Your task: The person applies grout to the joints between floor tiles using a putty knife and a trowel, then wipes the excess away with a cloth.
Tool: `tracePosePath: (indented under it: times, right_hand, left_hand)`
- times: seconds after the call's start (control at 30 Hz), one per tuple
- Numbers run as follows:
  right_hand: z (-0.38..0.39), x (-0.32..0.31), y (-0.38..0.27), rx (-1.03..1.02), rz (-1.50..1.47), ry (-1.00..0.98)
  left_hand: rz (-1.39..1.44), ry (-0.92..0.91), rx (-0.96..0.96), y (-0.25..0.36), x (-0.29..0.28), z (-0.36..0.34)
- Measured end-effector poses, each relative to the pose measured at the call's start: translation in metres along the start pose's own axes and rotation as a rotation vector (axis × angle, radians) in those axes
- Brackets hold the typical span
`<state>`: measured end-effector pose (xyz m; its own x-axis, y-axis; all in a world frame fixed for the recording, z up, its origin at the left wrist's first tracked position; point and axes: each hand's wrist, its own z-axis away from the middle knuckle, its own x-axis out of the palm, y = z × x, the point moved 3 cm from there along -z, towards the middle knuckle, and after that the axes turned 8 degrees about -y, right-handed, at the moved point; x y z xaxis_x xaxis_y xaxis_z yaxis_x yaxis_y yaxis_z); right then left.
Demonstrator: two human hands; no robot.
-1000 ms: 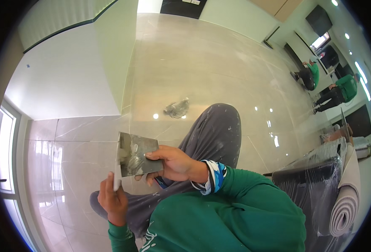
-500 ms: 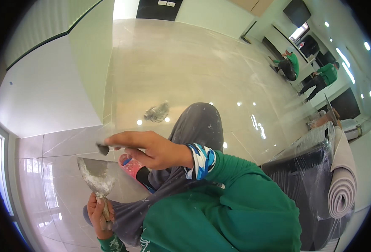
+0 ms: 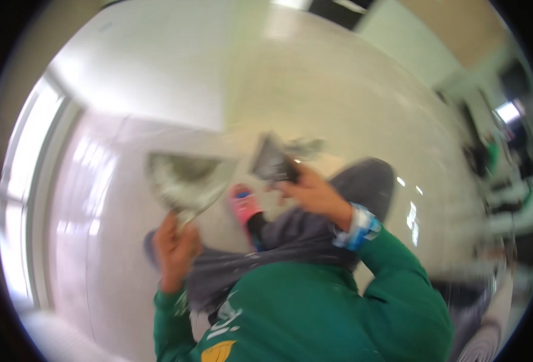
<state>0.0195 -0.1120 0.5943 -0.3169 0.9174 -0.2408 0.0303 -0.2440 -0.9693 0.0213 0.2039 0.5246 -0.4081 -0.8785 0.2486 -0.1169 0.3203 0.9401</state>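
My left hand (image 3: pixel 179 247) is closed round the handle of a wide putty knife (image 3: pixel 188 181). Pale paste smears the broad blade, with a grey patch near its far edge. To the right, my right hand (image 3: pixel 315 192) grips a smaller, dark-bladed putty knife (image 3: pixel 272 161), its blade pointing up and left. A gap separates the two blades. Just beyond the smaller knife a grey crumpled heap (image 3: pixel 306 146) lies on the floor; what it is made of is blurred.
My bent knee (image 3: pixel 366 181) and pink shoe (image 3: pixel 245 205) are close below the hands. A white panel (image 3: pixel 146 72) rises at the far left beside a bright window (image 3: pixel 28 163). Glossy tiles (image 3: pixel 363 102) cover the floor. At the right edge a green-clothed person (image 3: pixel 491 155) is blurred, and a rolled mat (image 3: pixel 484 344) lies lower down.
The view has swung left and blurred. The smaller knife's blade now shows broadside, where before it was nearly edge-on. Both hands appear farther right, and the left hand with its knife sits higher.
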Motion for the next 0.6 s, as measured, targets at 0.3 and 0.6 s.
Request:
tracePosePath:
  times: [0.3,0.6]
  right_hand:
    - [0.001,0.136,0.025,0.269,-0.959,-0.109]
    - [-0.037,0.102,0.042,0.225,-0.786,-0.018]
  left_hand:
    - [-0.633,0.360,0.319,-0.073,-0.029,0.065]
    - [-0.957,0.207,0.183,-0.139,-0.066,0.077]
